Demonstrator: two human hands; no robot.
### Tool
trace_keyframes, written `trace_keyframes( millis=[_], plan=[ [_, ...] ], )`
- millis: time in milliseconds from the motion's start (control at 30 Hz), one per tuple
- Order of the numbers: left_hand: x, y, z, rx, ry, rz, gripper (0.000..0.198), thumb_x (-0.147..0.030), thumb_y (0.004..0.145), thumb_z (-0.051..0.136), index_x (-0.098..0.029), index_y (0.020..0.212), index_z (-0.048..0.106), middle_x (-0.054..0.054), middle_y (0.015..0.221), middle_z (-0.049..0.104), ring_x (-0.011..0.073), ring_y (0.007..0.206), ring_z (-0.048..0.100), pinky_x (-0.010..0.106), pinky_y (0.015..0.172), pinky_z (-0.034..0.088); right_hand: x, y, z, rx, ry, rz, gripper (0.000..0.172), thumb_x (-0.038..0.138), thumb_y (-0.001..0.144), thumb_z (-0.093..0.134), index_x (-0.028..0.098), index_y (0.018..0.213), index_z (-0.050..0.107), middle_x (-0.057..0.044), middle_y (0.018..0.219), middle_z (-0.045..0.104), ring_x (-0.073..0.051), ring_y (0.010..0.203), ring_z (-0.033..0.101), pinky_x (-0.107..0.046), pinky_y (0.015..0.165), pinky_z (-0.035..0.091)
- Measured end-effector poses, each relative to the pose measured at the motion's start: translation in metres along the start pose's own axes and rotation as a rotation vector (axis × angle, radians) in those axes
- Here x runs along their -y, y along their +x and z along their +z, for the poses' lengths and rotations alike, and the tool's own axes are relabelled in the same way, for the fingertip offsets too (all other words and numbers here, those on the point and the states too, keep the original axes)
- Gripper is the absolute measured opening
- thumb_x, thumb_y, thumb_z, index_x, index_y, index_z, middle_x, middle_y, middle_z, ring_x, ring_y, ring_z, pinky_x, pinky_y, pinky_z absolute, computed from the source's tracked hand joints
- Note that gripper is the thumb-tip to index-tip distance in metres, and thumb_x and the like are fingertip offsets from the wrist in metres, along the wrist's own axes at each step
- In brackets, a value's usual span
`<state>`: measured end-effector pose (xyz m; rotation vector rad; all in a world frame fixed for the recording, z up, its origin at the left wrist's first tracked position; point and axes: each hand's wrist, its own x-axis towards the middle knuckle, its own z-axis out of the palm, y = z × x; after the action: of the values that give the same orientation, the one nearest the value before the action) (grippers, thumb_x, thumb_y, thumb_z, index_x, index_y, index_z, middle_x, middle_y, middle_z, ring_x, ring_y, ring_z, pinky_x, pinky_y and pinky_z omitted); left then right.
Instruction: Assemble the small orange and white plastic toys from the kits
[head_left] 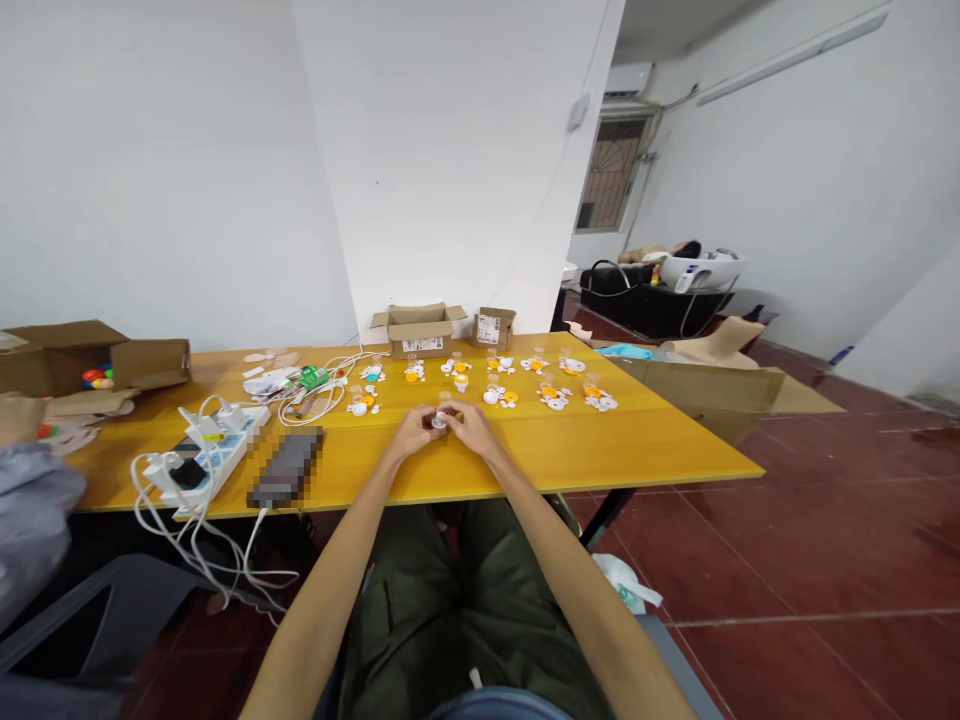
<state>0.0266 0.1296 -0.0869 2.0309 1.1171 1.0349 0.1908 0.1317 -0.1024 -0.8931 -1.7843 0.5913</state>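
Note:
My left hand [414, 433] and my right hand [466, 428] meet above the near middle of the yellow table [570, 440]. Between their fingertips is a small, clear and white round plastic part [439, 422]. Both hands have their fingers closed on it; its exact kind is too small to make out. Just beyond the hands lie several small groups of white, orange and teal plastic pieces, some with clear cups. The nearest ones are a white and orange group [491, 396] and another orange and white group [363, 405].
To the left are a white power strip [217, 455] with tangled cables, a dark pixelated phone-like slab [286, 468] and a green packet [313, 377]. Open cardboard boxes [420, 330] stand at the back. Another person's grey sleeve [34, 520] shows at far left.

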Motion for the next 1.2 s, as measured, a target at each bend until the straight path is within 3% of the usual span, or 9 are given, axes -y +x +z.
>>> trace_keyframes(
  millis=[400, 1200],
  plan=[
    [0.006, 0.000, 0.002, -0.004, -0.096, -0.022, 0.020, -0.026, 0.071, 0.075, -0.017, 0.089, 0.072, 0.002, 0.084, 0.070, 0.0187, 0.080, 0.063, 0.031, 0.079, 0.052, -0.002, 0.001, 0.000, 0.004, 0.056, 0.012, 0.018, 0.020, 0.080, 0.057, 0.023, 0.084, 0.074, -0.003, 0.091, 0.077, -0.022, 0.085, 0.069, -0.033, 0.080, 0.054],
    [0.010, 0.001, 0.001, 0.010, -0.081, 0.041, 0.011, -0.026, 0.073, 0.074, -0.017, 0.078, 0.070, 0.001, 0.077, 0.066, 0.0176, 0.076, 0.060, 0.030, 0.076, 0.049, 0.005, -0.002, -0.002, -0.012, -0.135, -0.054, 0.010, 0.022, 0.085, 0.065, 0.024, 0.084, 0.074, -0.004, 0.086, 0.076, -0.021, 0.078, 0.069, -0.030, 0.073, 0.052]
  ],
)
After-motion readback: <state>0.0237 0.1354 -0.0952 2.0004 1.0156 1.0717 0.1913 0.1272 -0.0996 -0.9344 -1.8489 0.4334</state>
